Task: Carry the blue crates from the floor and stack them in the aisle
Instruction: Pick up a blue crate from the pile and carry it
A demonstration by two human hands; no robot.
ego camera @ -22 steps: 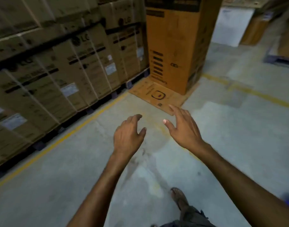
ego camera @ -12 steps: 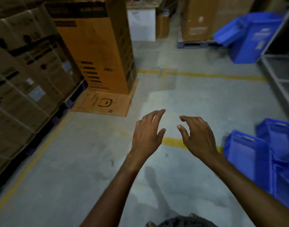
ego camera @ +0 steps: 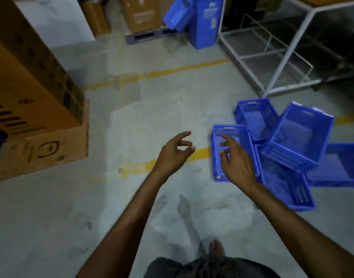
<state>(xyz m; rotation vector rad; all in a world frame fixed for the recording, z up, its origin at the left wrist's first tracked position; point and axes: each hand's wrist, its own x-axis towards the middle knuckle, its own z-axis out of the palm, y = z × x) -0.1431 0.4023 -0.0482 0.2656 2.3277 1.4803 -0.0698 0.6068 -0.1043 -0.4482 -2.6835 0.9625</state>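
Several empty blue crates lie jumbled on the concrete floor at the right. The nearest crate (ego camera: 217, 155) lies closest to my hands, and a tilted crate (ego camera: 298, 135) rests on top of the others. My right hand (ego camera: 235, 162) hovers in front of the nearest crate with fingers spread, holding nothing; I cannot tell whether it touches the crate. My left hand (ego camera: 175, 152) is held out over the bare floor to the left of the crates, fingers loosely curled and apart, empty.
A tall cardboard box (ego camera: 31, 93) stands on flattened cardboard at the left. A white wire rack (ego camera: 272, 63) stands at the back right. A blue crate stack (ego camera: 202, 23) and a pallet with cartons (ego camera: 144, 35) are at the back. Yellow floor lines (ego camera: 158, 74) cross the aisle.
My view has swung to the right, bringing the pile of blue crates into full view. Both hands have moved toward the crates, the right one now in front of the nearest crate.
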